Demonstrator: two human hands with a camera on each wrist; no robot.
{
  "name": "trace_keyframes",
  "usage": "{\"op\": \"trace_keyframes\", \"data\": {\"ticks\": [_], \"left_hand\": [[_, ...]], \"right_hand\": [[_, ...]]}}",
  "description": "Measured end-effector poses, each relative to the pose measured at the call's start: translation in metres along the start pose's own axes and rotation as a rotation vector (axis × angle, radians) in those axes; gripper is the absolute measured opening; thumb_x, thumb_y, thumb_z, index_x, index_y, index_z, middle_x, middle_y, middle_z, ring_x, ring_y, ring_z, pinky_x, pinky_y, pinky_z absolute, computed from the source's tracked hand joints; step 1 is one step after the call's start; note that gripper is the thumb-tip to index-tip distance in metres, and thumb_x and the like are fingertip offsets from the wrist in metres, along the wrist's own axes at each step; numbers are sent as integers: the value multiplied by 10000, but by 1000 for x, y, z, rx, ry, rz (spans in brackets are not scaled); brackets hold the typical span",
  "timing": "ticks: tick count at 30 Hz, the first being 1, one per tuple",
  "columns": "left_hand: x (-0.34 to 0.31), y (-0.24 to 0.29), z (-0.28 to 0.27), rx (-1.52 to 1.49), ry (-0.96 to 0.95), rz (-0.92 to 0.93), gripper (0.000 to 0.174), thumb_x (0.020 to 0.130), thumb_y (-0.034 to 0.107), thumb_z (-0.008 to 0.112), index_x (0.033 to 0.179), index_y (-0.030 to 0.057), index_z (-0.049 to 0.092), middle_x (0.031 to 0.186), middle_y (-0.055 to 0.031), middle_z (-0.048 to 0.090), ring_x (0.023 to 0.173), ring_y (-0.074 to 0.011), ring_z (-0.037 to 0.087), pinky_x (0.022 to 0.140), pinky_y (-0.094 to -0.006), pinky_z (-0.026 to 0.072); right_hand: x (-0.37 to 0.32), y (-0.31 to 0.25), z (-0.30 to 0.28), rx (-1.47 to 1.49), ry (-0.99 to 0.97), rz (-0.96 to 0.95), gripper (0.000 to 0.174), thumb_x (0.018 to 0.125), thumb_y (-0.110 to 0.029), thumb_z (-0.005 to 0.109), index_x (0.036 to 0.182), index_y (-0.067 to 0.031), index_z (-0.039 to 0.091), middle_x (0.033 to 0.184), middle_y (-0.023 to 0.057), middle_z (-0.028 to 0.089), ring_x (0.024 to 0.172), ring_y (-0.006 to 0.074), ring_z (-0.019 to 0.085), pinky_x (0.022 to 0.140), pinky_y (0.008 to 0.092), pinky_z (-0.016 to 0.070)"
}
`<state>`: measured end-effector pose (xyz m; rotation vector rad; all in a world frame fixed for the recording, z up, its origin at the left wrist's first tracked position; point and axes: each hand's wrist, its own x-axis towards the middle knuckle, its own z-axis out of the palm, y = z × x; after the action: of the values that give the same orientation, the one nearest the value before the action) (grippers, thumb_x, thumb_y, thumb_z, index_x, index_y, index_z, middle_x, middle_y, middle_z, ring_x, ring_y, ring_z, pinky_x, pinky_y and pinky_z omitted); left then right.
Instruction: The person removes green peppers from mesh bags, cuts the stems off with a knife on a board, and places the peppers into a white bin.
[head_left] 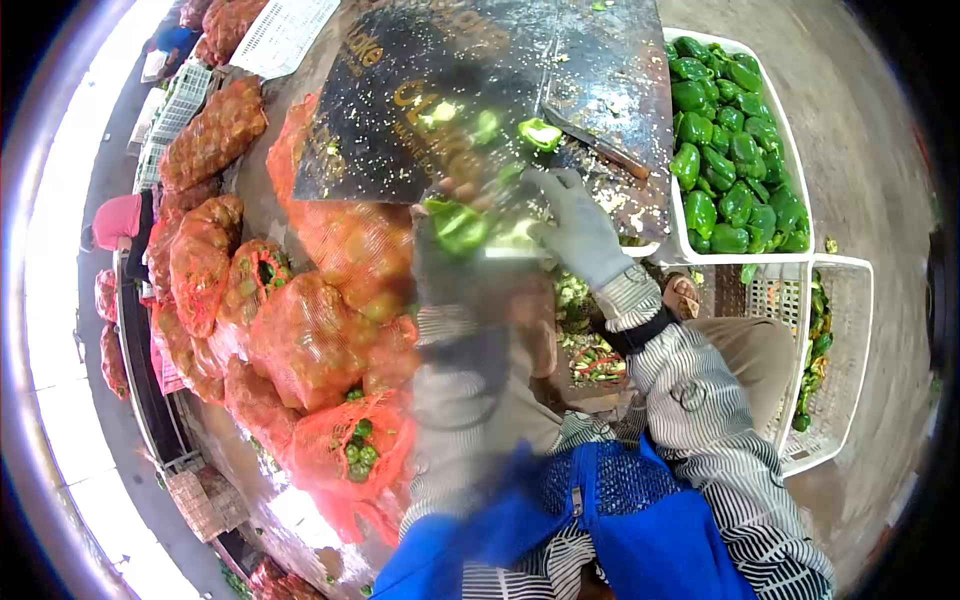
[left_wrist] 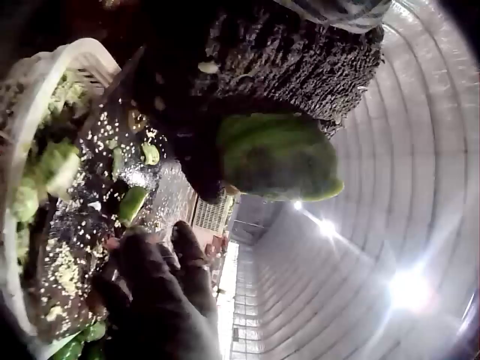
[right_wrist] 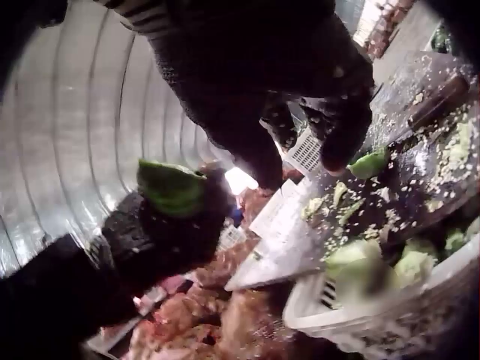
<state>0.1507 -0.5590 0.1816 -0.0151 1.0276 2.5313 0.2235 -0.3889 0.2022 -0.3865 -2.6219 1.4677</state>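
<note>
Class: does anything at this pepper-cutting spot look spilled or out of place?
Yes: pale seeds are strewn across the board around the knife, and pepper scraps lie loose below it, between the person's legs.

Left hand (right_wrist: 150, 244) round pepper (right_wrist: 171, 187), right hand (right_wrist: 262, 90) above board (right_wrist: 416, 195)

Big pile of red mesh sacks (head_left: 300, 330) on the left, stuffed with what looks like green peppers. A white crate (head_left: 745, 258) of whole green peppers (head_left: 730, 150) sits far right. Another white basket (head_left: 845, 330) is just beside it.
</note>
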Motion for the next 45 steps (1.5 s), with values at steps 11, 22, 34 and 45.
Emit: {"op": "trace_keyframes", "data": {"ticks": [11, 22, 34, 45], "left_hand": [[49, -93, -37, 460, -149, -279, 433, 1019, 382, 428, 1261, 38, 533, 1173, -106, 600, 1017, -202, 592, 851, -328, 522], [127, -95, 27, 1655, 145, 406, 429, 828, 97, 707, 1224, 23, 560, 1113, -123, 613, 970, -213, 619, 844, -321, 514], [133, -109, 70, 2336, -158, 319, 466, 734, 314, 746, 1138, 125, 613, 1242, -139, 534, 1160, -363, 497, 951, -479, 449], [62, -82, 84, 793, -274, 22, 459, 840, 71, 641, 1269, 48, 482, 1080, -80, 586, 905, -146, 584, 767, -276, 526]], "right_hand": [[-17, 38, -35, 336, -122, 79, 431, 904, -218, 630, 1305, -145, 491, 1151, 139, 629, 1063, 276, 610, 970, 370, 483], [94, 209, -260, 469, 534, 202, 307, 920, -102, 590, 1224, -128, 625, 1123, 89, 642, 930, 175, 611, 718, 326, 546], [108, 204, -205, -439, 428, 104, 282, 880, -130, 594, 1153, -85, 651, 1163, 156, 620, 1017, 322, 633, 908, 403, 506], [106, 76, -46, 699, -26, 177, 418, 934, -347, 582, 1170, -8, 643, 1171, 170, 643, 1096, 268, 596, 969, 363, 454]]}}
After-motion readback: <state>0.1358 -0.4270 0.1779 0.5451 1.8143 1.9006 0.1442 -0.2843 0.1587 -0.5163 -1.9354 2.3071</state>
